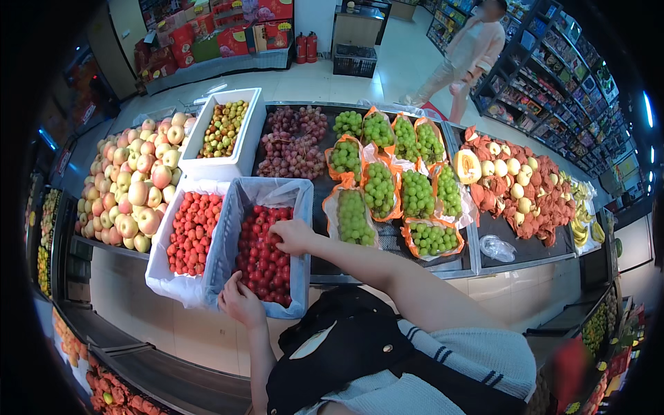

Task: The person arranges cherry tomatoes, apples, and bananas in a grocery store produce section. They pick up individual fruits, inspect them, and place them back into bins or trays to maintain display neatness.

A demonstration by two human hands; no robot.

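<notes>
My right hand (293,236) reaches over the dark red round fruit (264,270) in a blue plastic-lined crate (302,207), its bent fingers touching the fruit; whether they hold one is hidden. My left hand (241,301) rests at the near left part of the same crate, fingers bent over the lining near the fruit. Left of it stands a white lined foam box (162,259) of orange-red hawthorn-like fruit (193,233). Behind, a white foam box (244,155) holds green-brown jujubes (224,129).
Apples (137,192) are heaped at the left. Purple grapes (293,140) and wrapped green grapes (381,189) lie to the right, then a cut melon (467,166), paper-wrapped pale fruit (524,181) and bananas (583,218). A person (474,46) is in the aisle beyond, beside shelves (550,78).
</notes>
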